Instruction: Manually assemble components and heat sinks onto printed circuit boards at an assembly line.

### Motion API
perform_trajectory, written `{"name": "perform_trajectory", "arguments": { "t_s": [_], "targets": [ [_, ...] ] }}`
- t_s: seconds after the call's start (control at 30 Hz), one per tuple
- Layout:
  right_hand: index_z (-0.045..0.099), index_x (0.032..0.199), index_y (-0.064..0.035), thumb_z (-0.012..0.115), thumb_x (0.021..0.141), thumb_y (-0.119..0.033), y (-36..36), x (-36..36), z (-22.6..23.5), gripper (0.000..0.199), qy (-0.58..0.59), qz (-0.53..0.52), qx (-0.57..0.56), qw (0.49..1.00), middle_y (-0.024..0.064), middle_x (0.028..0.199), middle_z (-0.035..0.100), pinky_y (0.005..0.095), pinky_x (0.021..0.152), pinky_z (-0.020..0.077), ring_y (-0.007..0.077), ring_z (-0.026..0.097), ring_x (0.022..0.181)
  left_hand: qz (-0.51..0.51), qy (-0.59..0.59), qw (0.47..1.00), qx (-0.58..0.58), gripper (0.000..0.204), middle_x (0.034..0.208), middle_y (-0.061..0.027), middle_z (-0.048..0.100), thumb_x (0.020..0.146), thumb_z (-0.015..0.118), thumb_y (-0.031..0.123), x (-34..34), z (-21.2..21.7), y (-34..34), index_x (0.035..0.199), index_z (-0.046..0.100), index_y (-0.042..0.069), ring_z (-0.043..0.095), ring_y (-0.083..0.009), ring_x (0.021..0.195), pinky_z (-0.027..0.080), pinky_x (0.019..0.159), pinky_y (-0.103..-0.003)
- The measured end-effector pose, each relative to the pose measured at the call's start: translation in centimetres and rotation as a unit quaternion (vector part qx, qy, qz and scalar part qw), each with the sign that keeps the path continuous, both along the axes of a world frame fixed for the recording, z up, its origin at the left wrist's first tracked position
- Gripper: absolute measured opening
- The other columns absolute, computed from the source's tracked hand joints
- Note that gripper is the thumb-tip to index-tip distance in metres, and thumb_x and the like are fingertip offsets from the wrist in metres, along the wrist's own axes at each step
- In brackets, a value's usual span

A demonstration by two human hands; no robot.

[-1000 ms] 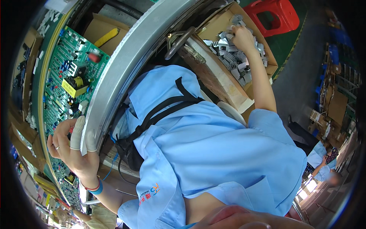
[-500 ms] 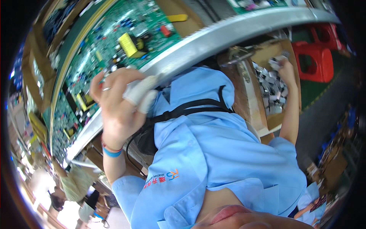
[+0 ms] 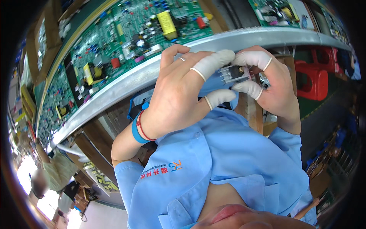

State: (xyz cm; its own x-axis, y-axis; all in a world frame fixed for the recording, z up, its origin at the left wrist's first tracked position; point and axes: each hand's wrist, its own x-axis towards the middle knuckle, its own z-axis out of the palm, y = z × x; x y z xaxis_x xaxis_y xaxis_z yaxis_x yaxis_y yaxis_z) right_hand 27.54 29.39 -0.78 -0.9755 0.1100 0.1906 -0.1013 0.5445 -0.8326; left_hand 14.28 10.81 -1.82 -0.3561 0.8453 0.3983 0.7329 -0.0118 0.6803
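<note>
Pinching one finned heatsink (image 3: 228, 76) bearing one black component (image 3: 237, 71) between thumb and forefinger: right hand (image 3: 280, 82), two white finger cots (image 3: 253, 58). Left hand (image 3: 177, 87), two cots, same fingers parted beside the piece. Beyond it: several green circuit boards (image 3: 143, 23). Right of right hand: two red stools (image 3: 322, 83).

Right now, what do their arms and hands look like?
Short blue sleeves. The left hand wears a ring, with a blue band and red cord at its wrist. White covers cap its thumb and one finger; the right hand wears two also.
</note>
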Motion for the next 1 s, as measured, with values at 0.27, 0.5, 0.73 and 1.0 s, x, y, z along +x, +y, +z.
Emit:
{"name": "perform_trajectory", "arguments": {
  "t_s": [0.27,0.5,0.73,1.0],
  "targets": [
    [0.061,0.122,-0.004,0.082,0.074,-0.006,-3.4,-4.9,0.3,0.053,0.075,0.056,0.028,0.995,0.0119,0.106,0.067,0.0311,0.071,0.0541,0.023,0.066,0.084,0.088,-0.065,0.994,-0.019,0.048,0.108,-0.0064,0.072,0.076,0.081,0.004,-1.7,0.1,-4.9,0.121,0.067,0.004,0.057,-0.0199,0.106,0.047,0.093,-0.032],
    [0.058,0.119,-0.0009,0.085,0.076,-0.009,-5.7,-7.3,0.8,0.051,0.077,0.098,-0.017,0.992,0.013,0.105,0.067,0.0276,0.072,0.0553,0.0197,0.069,0.088,0.142,-0.286,0.935,0.153,0.048,0.117,-0.0129,0.065,0.08,0.078,0.005,-1.8,-1.5,-7.6,0.126,0.063,0.002,0.061,-0.02,0.102,0.051,0.093,-0.035],
    [0.062,0.113,-0.0021,0.07,0.081,0.004,-4.3,-10.0,3.2,0.034,0.063,0.131,0.042,0.989,0.0176,0.11,0.061,0.0308,0.078,0.0502,0.0199,0.061,0.093,0.285,-0.304,0.834,0.362,0.062,0.121,-0.0196,0.061,0.079,0.079,0.007,-3.5,0.4,-14.0,0.134,0.053,-0.002,0.066,-0.031,0.105,0.051,0.097,-0.046],
    [0.068,0.103,-0.005,0.078,0.074,-0.005,-4.5,-13.7,2.7,0.03,0.122,0.122,0.42,0.891,0.0092,0.097,0.068,0.0379,0.081,0.0479,0.0285,0.063,0.091,0.329,-0.29,0.836,0.33,0.067,0.133,-0.0208,0.055,0.077,0.08,0.005,-3.3,-2.8,-16.7,0.139,0.053,0.006,0.064,-0.0375,0.11,0.051,0.098,-0.051]
  ]
}}
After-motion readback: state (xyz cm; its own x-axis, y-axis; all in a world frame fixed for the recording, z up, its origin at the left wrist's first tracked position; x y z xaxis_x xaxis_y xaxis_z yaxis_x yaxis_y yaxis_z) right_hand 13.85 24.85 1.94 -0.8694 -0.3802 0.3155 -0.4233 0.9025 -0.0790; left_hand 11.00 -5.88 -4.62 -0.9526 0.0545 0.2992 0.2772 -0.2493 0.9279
